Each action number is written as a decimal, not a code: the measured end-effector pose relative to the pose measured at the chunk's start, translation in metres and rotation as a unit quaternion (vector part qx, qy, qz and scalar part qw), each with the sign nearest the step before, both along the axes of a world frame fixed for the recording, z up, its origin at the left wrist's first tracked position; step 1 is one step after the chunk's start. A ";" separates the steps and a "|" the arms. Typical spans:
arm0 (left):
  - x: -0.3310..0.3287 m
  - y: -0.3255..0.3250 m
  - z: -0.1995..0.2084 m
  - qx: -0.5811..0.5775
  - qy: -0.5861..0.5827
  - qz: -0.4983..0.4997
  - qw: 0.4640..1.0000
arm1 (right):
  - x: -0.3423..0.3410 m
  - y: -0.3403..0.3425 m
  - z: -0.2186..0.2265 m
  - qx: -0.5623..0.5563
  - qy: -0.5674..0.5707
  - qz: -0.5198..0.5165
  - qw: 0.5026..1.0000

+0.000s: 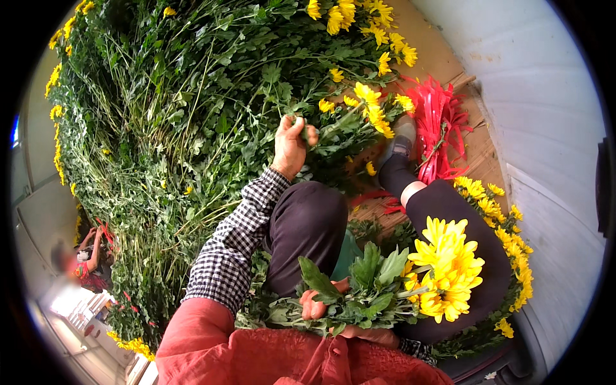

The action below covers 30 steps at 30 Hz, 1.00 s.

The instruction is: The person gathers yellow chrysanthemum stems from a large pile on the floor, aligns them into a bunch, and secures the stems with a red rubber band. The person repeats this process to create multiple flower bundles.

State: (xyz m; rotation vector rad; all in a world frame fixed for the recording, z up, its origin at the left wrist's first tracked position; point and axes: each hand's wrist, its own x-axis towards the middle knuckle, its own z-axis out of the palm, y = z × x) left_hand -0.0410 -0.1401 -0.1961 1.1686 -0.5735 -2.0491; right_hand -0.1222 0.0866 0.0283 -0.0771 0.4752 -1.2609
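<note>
A bunch of yellow chrysanthemums (446,269) lies across my lap, its blooms pointing right. My right hand (314,305) is closed round its leafy stems; leaves cover part of the fingers. Farther out, my left hand (292,147) is closed at the edge of a big heap of cut chrysanthemums (173,128). A chrysanthemum stem with yellow blooms (374,114) runs from its fingers toward the upper right. Leaves around those fingertips hide exactly how many stems are pinched.
Red ribbon strips (437,122) lie beside my foot (403,136) on brown boards. More yellow chrysanthemums (513,250) line my right side, near a pale curved wall (545,115). Another person in red (86,263) is at the far left, beyond the heap.
</note>
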 end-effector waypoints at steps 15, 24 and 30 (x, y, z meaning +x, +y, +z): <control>-0.022 -0.131 0.002 -0.601 -0.602 -0.240 0.468 | 0.001 -0.001 -0.006 -0.008 0.031 -0.005 0.999; 0.004 -0.117 -0.017 -0.559 -0.606 -0.341 0.451 | 0.006 -0.001 0.007 0.020 0.012 -0.040 0.999; 0.031 -0.062 0.041 -0.587 -0.513 -0.292 0.555 | 0.008 0.011 0.008 0.000 0.019 -0.036 0.999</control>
